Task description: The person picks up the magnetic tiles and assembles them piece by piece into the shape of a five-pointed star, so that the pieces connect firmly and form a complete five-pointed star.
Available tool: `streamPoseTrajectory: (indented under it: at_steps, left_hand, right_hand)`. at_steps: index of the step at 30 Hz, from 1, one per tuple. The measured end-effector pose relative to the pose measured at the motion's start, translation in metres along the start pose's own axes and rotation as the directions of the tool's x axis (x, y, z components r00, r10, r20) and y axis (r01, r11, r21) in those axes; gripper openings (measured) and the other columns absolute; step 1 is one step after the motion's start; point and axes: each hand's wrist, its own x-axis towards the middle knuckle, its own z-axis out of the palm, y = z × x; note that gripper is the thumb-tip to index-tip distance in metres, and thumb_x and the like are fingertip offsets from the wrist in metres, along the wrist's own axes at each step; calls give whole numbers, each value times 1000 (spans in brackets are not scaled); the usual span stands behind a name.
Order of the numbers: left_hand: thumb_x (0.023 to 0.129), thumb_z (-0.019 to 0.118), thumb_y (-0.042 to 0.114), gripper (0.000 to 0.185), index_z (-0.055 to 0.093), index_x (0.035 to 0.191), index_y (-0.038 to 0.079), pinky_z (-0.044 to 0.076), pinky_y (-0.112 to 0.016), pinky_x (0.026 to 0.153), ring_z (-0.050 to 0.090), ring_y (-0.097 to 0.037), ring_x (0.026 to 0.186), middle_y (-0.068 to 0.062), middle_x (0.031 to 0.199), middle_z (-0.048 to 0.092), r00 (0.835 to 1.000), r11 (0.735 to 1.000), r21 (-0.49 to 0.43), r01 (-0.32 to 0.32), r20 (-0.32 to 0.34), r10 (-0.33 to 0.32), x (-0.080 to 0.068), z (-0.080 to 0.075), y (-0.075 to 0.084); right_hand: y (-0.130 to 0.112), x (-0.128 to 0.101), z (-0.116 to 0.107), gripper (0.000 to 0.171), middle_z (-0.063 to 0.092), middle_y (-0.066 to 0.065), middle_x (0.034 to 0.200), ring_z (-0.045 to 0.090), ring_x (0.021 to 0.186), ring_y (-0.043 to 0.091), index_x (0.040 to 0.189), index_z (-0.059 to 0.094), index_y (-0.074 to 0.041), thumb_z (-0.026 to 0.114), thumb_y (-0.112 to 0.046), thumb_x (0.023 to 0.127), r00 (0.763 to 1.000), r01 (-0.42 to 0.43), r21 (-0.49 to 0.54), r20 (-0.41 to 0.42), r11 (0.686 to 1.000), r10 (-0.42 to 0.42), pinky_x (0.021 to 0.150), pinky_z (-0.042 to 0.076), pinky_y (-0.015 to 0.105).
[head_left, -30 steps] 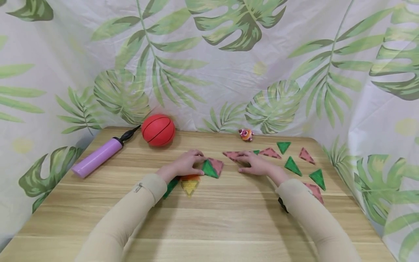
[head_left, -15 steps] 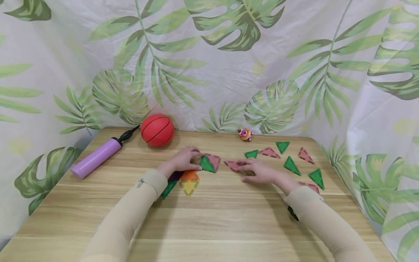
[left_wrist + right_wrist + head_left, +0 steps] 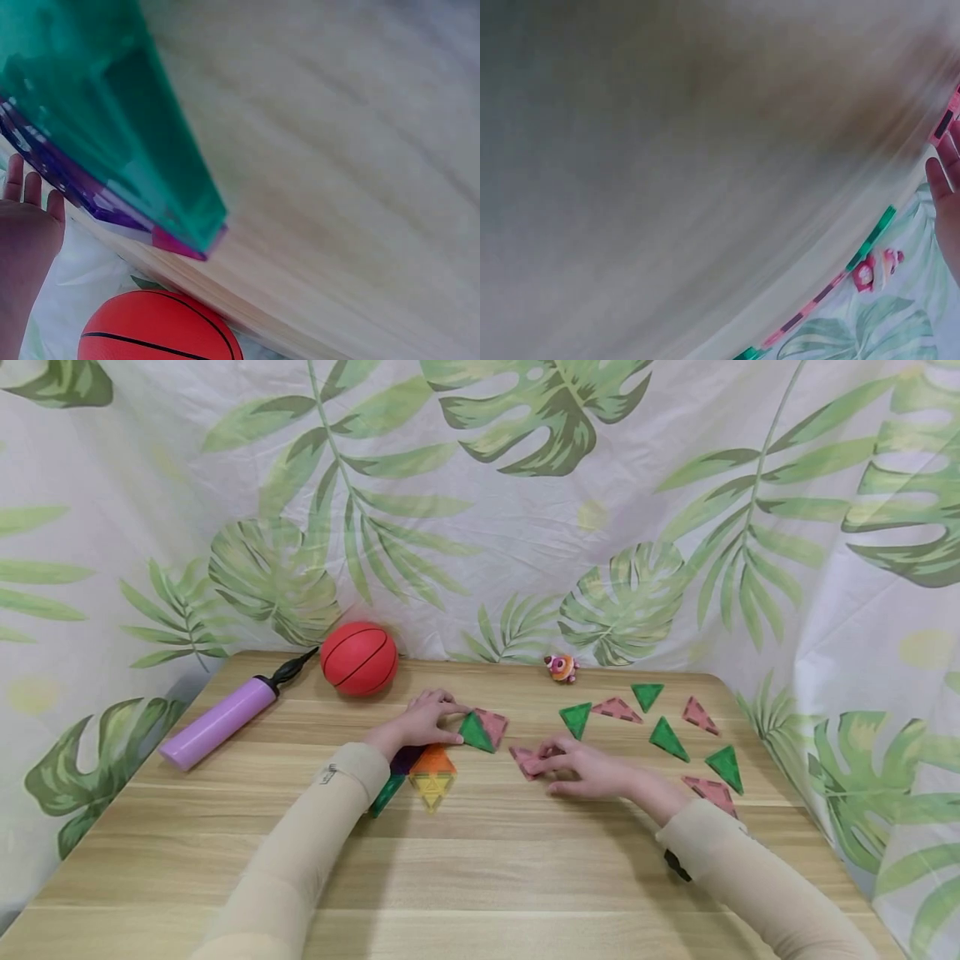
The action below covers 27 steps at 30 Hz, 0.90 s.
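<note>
My left hand (image 3: 423,720) rests at the left side of a green triangle tile (image 3: 476,733), thumb at its edge. A pink triangle tile (image 3: 492,724) adjoins that green one. Just below the hand lie an orange tile (image 3: 437,759), a yellow tile (image 3: 432,789), a dark purple tile (image 3: 405,760) and a dark green tile (image 3: 386,796). My right hand (image 3: 588,768) touches another pink triangle tile (image 3: 522,762) with its fingertips, the thumb apart from it. In the left wrist view, the green tile (image 3: 127,127) and purple edge hide part of the table.
Several green and pink triangle tiles lie to the right, including a green one (image 3: 576,720) and a pink one (image 3: 711,793). At the back stand a red ball (image 3: 358,658) and a small figurine (image 3: 562,667). A purple pump (image 3: 221,722) lies at left.
My right hand has slid the pink triangle nearer to me and turned it. A green triangle beyond that hand has come into full view. The left hand's green-and-pink pair has shifted slightly away from me.
</note>
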Motion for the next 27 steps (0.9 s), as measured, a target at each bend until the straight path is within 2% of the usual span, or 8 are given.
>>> streamPoseTrajectory:
  at_steps: [4, 7, 12, 16, 20, 23, 27]
  left_hand:
    - [83, 69, 45, 60, 52, 137, 24, 25, -54, 100, 29, -33, 125, -13, 133, 42, 1000, 1000, 16, 17, -1, -17, 1, -1, 3]
    - [84, 68, 44, 60, 51, 137, 22, 25, -54, 101, 30, -33, 126, -14, 134, 42, 1000, 999, 30, 19, -9, -19, 0, 0, 6]
    - [83, 69, 43, 64, 50, 138, 15, 25, -57, 102, 33, -36, 127, -15, 135, 45, 998, 998, 59, -18, -57, 22, -6, 4, 27]
    - [81, 71, 44, 67, 51, 137, 14, 29, -54, 98, 36, -34, 125, -14, 135, 48, 993, 998, 48, -33, -113, 38, -12, 15, 54]
    - [76, 75, 46, 69, 55, 132, 12, 31, -52, 93, 39, -34, 122, -14, 133, 50, 982, 1000, -2, -3, -187, 2, -16, 27, 79]
    - [71, 78, 48, 71, 59, 127, 9, 32, -51, 92, 41, -34, 118, -14, 130, 52, 972, 999, -36, 24, -232, -32, -18, 35, 94]
    - [67, 80, 51, 72, 62, 123, 10, 31, -49, 92, 40, -33, 117, -13, 128, 51, 969, 997, -57, 50, -238, -62, -16, 45, 109]
  right_hand:
    - [-6, 2, 3, 36, 48, 11, 129, 46, 116, 22, 127, 62, -21, 64, -25, 91, 1000, 4, 7, 3, 1000, -4, 96, 41, 42]
    - [-5, 3, 4, 36, 48, 9, 129, 46, 116, 21, 127, 61, -19, 64, -24, 91, 1000, -10, 59, -9, 998, 11, 97, 40, 43]
    - [13, 0, -4, 42, 45, 13, 133, 44, 123, 28, 130, 57, -10, 65, -19, 90, 991, -89, 171, -83, 981, 105, 102, 37, 49]
    - [34, -6, -19, 46, 44, 20, 134, 42, 125, 37, 132, 54, -5, 66, -19, 89, 970, -171, 152, -147, 974, 194, 101, 36, 54]
    - [51, -8, -31, 47, 44, 25, 136, 38, 127, 43, 131, 54, -3, 66, -17, 88, 943, -268, 100, -178, 958, 282, 103, 31, 58]
    - [62, -7, -34, 49, 43, 24, 139, 36, 129, 44, 133, 53, -4, 67, -20, 88, 923, -337, 50, -180, 940, 340, 105, 27, 59]
    - [75, -5, -33, 52, 41, 22, 142, 33, 131, 44, 136, 50, -7, 66, -25, 89, 912, -385, 7, -151, 923, 381, 107, 23, 58]
